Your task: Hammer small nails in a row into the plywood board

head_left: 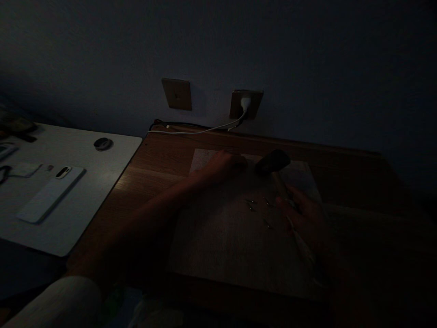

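Observation:
The view is very dark. My right hand [305, 212] is wrapped round the wooden handle of a hammer [273, 162], whose dark head is raised toward the far side of a pale board [218, 248]. To the left of that head, my left hand [227, 162] rests at the board's far edge with its fingers curled together. Whatever they may pinch is lost in shadow. Several small metal nails or screws [268, 224] lie loose on the board, between my two hands and nearer to me.
The board lies on a brown wooden table [150, 182]. At left, a white tabletop [68, 237] bears a white phone [51, 196] and a dark ring-shaped roll [103, 144]. Behind, a white plug [245, 103] sits in a wall socket, its cable [201, 131] trailing along the table's back edge.

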The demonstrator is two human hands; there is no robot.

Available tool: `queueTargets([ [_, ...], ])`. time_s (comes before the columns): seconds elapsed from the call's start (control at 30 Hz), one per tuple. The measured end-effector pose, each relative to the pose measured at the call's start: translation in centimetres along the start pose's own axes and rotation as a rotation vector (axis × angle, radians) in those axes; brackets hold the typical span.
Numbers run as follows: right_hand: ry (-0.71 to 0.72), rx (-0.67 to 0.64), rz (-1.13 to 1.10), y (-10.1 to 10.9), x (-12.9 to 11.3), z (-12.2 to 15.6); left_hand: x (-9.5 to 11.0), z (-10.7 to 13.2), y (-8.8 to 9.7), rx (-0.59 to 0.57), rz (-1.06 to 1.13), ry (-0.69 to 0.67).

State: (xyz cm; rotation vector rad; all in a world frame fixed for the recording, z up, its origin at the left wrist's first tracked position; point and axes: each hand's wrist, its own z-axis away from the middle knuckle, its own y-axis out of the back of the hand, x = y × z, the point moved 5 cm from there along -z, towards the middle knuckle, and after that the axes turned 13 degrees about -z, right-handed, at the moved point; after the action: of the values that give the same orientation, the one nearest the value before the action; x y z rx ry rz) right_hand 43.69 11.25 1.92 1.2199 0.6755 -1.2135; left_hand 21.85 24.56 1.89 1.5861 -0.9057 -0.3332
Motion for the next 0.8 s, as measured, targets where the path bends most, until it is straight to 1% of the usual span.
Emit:
queueTargets([
  [0.13,0.024,-0.011,0.0,-0.3,-0.6,0.1,0.1,0.1,-0.1,-0.002,-0.004,0.033],
  [0.23,0.036,0.008,0.011,-0.3,-0.8,0.3,0.0,0.1,-0.2,-0.014,0.053,0.088],
  [0.37,0.081,0.018,0.032,-0.5,-1.3,0.8,-0.1,0.1,-0.3,-0.045,0.089,0.116],
  [0.5,0.124,-0.024,0.103,-0.9,-2.0,1.1,-0.2,-0.1,-0.5,-0.02,0.066,0.117],
  [0.67,0.249,-0.023,0.205,-1.4,-3.2,1.0,-0.4,-0.3,-1.0,-0.007,0.064,0.124],
  [0.8,0.25,-0.061,0.259,-1.9,-3.3,0.7,-0.7,-0.3,-1.2,0.027,0.069,0.121],
])
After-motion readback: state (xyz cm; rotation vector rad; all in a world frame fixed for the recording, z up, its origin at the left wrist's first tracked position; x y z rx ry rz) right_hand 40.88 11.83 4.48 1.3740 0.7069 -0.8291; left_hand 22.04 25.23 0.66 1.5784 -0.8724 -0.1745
